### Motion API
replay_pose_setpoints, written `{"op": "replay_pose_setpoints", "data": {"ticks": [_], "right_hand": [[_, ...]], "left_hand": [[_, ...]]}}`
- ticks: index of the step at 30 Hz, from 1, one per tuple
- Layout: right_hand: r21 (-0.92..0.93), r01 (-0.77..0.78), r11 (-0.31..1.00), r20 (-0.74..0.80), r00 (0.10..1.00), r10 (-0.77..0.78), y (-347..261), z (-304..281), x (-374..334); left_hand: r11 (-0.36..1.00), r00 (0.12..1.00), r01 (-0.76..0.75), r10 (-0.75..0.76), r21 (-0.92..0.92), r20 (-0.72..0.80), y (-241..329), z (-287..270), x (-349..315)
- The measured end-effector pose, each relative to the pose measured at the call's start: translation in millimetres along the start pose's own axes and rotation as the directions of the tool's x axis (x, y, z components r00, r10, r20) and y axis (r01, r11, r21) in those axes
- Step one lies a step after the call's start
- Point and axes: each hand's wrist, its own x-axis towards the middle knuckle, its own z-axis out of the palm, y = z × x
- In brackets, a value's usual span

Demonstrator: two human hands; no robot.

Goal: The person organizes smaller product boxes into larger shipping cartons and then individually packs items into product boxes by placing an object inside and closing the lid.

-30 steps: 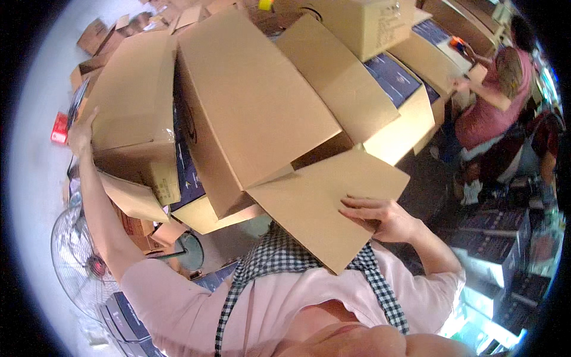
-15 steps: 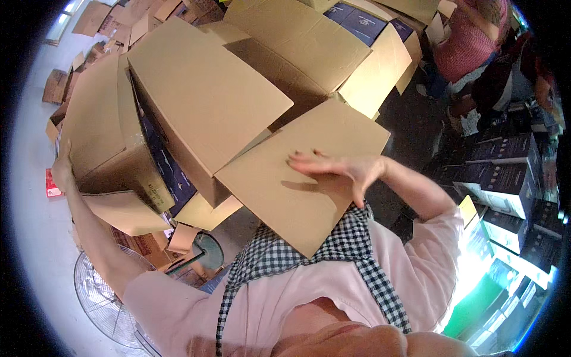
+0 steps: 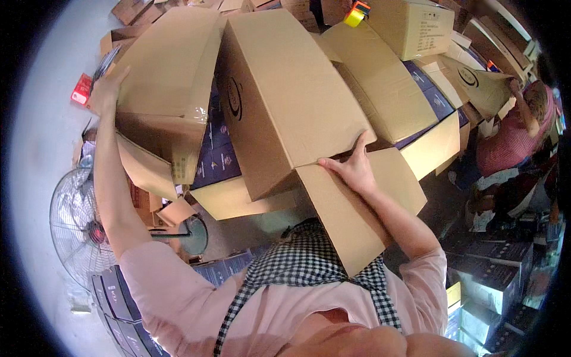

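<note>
A tall brown cardboard box (image 3: 291, 77) stands in front of me, its near flap (image 3: 351, 220) hanging down against my checked apron. At the fold of that flap rests my right hand (image 3: 357, 169), with thumb and forefinger spread apart; its other fingers are partly hidden. To the left is a second large cardboard box (image 3: 166, 65). My left hand (image 3: 106, 92) lies along its far-left side, fingers stretched out, close to a red packet (image 3: 81, 89). Dark blue printed boxes (image 3: 215, 156) show between these two cartons, above a folded-out flap (image 3: 238, 199).
More open cartons (image 3: 380, 83) with dark blue boxes stand to the right, with an orange-and-yellow tape dispenser (image 3: 357, 13) at the back. A wire fan (image 3: 77, 208) is at left. Dark boxes (image 3: 122, 303) are stacked low left. Another person (image 3: 517, 134) works at far right.
The view has shifted, and the cartons sit differently in it. My right hand has gone from the middle of the flap to its fold. My left hand remains at the left carton's side.
</note>
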Motion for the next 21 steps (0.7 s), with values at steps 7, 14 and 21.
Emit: {"op": "replay_pose_setpoints", "data": {"ticks": [7, 14, 21], "right_hand": [[0.272, 0.599, 0.753, -0.366, 0.789, -0.494, -78.7, 11.8, 27.0], [0.128, 0.542, 0.830, 0.197, 0.807, -0.557, -98.7, 88.4, 5.9], [0.022, 0.483, 0.876, 0.084, 0.872, -0.483, -136.9, 23.1, 35.6]], "left_hand": [[0.999, 1.000, 0.004, -0.004, -0.046, -0.015, -28.2, 31.8, 12.8], [0.992, 0.999, 0.029, -0.030, -0.119, -0.011, -7.3, 17.1, -18.0], [0.996, 0.998, 0.047, -0.051, -0.076, -0.042, -9.8, 17.8, -9.9]]}}
